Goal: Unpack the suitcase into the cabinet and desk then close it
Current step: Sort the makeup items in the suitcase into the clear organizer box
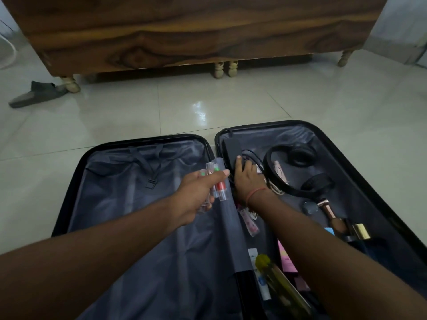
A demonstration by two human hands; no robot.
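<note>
Clear plastic tubes, light and slippery, sit bunched in the left hand. The right hand curls round a black charger in the suitcase; best held by its stiff body.

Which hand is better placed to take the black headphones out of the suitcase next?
Right. The right hand lies in the suitcase half beside the headphones; the left hand already holds small tubes.

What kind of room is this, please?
Probably a bedroom at home: a wooden bed or cabinet on turned legs, a slipper on the glossy tiled floor, and an open suitcase beside them.
</note>
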